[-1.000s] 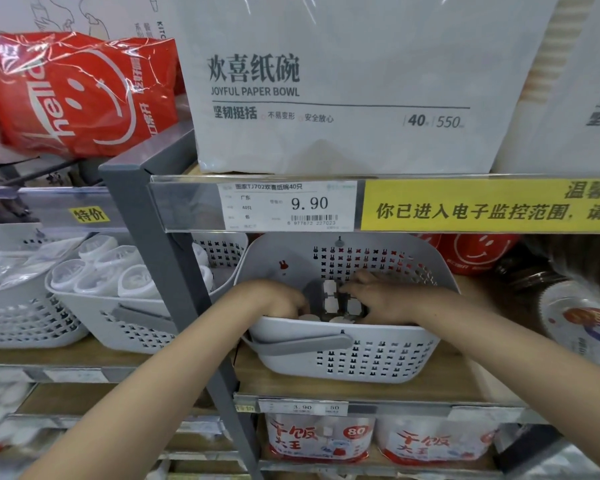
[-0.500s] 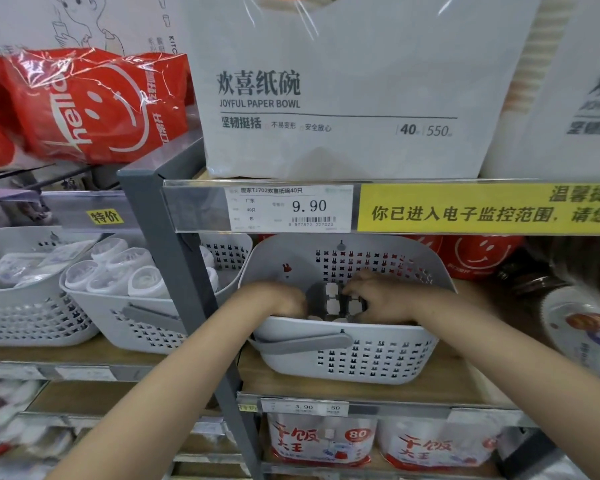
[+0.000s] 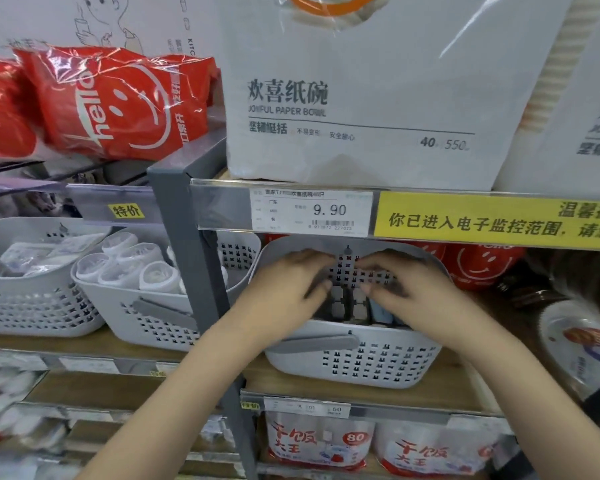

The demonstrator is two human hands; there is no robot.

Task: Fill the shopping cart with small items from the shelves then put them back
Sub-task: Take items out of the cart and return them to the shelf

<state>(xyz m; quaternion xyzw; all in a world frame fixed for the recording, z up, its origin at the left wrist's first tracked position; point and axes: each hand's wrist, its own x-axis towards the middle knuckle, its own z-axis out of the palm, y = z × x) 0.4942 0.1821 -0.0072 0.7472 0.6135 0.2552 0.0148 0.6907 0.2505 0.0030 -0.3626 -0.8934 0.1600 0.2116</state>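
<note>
Two pale perforated plastic baskets (image 3: pixel 32 299) stand at far left on the wooden shelf board (image 3: pixel 440 393), one holding wrapped white cup stacks (image 3: pixel 125 268), with red glossy "hello" packs (image 3: pixel 118 102) on the tier above. Right of the grey metal upright (image 3: pixel 191 258), a third white perforated basket with a grey handle (image 3: pixel 354 362) sits on the board, and both hands hover over its opening. The left hand (image 3: pixel 284 289) has its fingers loosely bent and seems to grasp nothing; the right hand (image 3: pixel 406 289) mirrors it, fingers drooping, likewise appearing empty (motion blur leaves both fingertips uncertain). Between them, inside the basket, stand the small grey-and-white carded packets (image 3: pixel 347 303), upright in a row, probably so they fit and face outward. I judge the hands are tidying or just letting go of returned stock. Overhead, a large white paper-bowl pack (image 3: pixel 361 98) rests above the price strip (image 3: pixel 312 213) and yellow notice (image 3: pixel 499 223); the cart is out of view.
</note>
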